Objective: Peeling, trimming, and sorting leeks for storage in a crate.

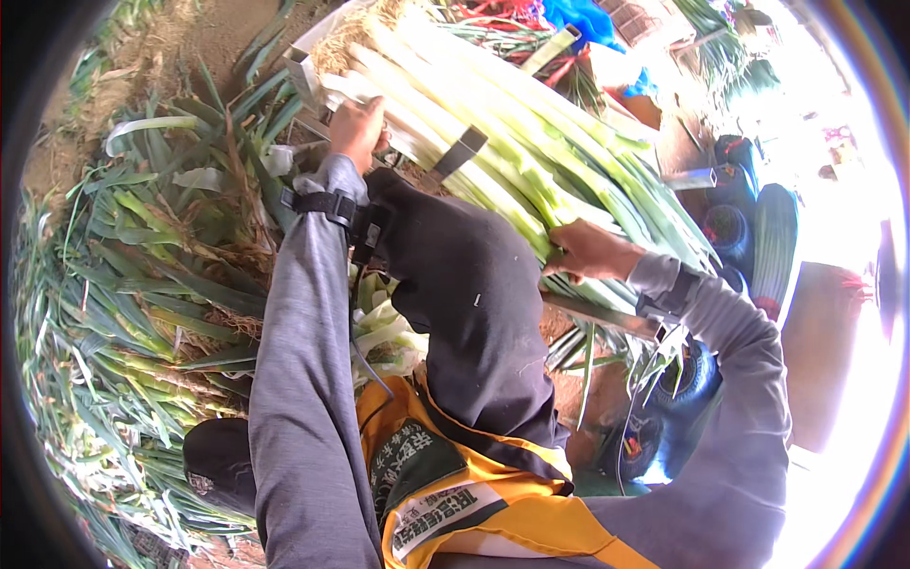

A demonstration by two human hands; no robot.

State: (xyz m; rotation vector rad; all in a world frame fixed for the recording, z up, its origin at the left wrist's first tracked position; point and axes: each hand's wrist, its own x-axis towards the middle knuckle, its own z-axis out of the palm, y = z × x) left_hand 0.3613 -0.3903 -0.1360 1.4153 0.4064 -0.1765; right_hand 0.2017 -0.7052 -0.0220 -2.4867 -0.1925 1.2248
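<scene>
A thick pile of long green onions (512, 142) lies slantwise on a metal rack, roots and white stalks at the far left, green leaves toward the right. My left hand (358, 135) is closed at the near edge of the white stalks, close to the root end. Its grip is partly hidden by the hand itself. Farther right, my right hand (592, 251) has its fingers curled round the green part of an onion on the near side of the pile. A flat upright post (460, 154) of the rack stands between my hands against the stalks.
Heaps of loose onions and leaves (142, 313) cover the ground on the left. My bent knee (464, 247) sits just below the rack. Dark wheels (687, 370) are at the right, near a tied green bundle (775, 247). Blue plastic (583, 19) lies beyond the pile.
</scene>
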